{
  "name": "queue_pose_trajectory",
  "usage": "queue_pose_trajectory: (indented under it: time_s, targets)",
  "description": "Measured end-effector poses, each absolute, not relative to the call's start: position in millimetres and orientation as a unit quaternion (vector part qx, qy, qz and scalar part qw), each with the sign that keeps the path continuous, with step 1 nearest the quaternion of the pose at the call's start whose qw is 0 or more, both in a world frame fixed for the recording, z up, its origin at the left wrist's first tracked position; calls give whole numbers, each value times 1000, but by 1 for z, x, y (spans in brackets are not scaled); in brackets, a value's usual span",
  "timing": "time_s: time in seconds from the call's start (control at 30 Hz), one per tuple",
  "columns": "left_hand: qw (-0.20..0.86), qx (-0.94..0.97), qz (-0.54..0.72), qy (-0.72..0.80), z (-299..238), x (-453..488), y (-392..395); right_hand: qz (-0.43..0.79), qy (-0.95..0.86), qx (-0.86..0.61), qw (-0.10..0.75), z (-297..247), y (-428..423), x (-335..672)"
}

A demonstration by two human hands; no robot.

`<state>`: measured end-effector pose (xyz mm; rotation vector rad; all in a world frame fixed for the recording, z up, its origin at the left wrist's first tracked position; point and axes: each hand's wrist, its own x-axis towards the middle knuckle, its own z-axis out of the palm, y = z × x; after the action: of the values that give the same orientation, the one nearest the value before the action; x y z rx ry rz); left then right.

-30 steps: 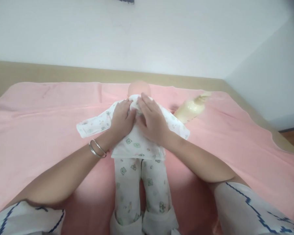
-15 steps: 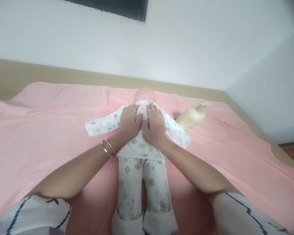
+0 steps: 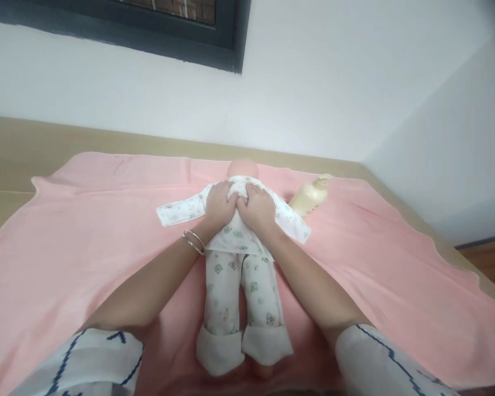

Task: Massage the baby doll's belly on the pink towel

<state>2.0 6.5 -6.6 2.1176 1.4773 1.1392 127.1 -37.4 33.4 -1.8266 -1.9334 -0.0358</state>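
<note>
A baby doll in a white printed top and matching trousers lies face down, its head away from me and its sleeves spread to both sides. My left hand is on the left of its upper back, fingers curled in and gripping the doll through the top. Mirroring it on the right side, my right hand has its fingers bent the same way. Both thumbs nearly meet over the spine, and cloth wrinkles between thumbs and fingers. Silver bangles circle my left wrist.
The doll rests on a pink blanket spread over a tan surface. A cream pump bottle lies on its side by the doll's right-hand sleeve. A white wall with a dark window frame stands behind.
My view has tilted up and pulled back, showing more window and the trouser cuffs whole. My fingers, flatter before, are now more curled on the doll's back.
</note>
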Motion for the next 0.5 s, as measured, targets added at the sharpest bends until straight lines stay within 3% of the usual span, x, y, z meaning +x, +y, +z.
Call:
queue_pose_trajectory:
  time_s: [0.2,0.43,0.5]
  targets:
    - [181,741,397,510,-12,-4,12,28,-678,-717,160,57,-31,115]
    - [216,733,400,506,-2,-10,14,106,-717,-667,176,82,-45,129]
    - [209,732,412,501,10,-7,6,152,-731,-630,213,104,-54,146]
